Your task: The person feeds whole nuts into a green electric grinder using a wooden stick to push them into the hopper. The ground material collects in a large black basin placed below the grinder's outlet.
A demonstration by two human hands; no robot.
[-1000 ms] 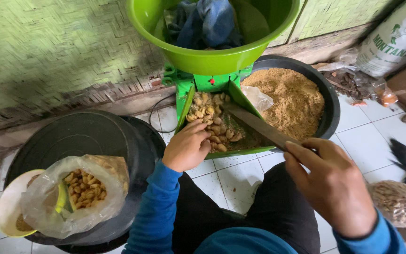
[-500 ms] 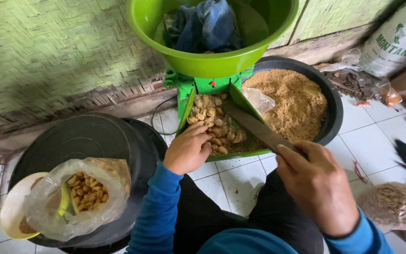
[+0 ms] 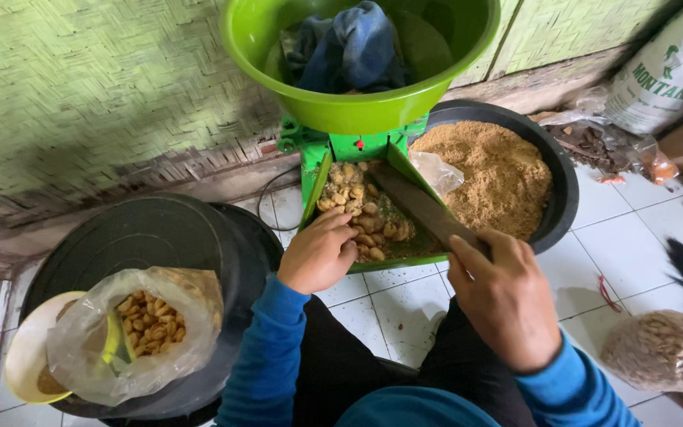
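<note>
Head view: left hand (image 3: pixel 319 259) curled, fingertips on nuts (image 3: pixel 361 212) in green chute (image 3: pixel 313 186), straight ahead of body. Right hand (image 3: pixel 506 299) closed around stick (image 3: pixel 424 209); stick's long axis runs from right hand up-left across chute. Left hand nearer nuts. Black basin (image 3: pixel 564 170) of brown meal right of chute.

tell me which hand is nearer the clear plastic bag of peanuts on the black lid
Left. The left hand rests in the green chute's peanuts, just right of the clear plastic bag of peanuts; the right hand, gripping a dark flat stick, sits farther right.
</note>
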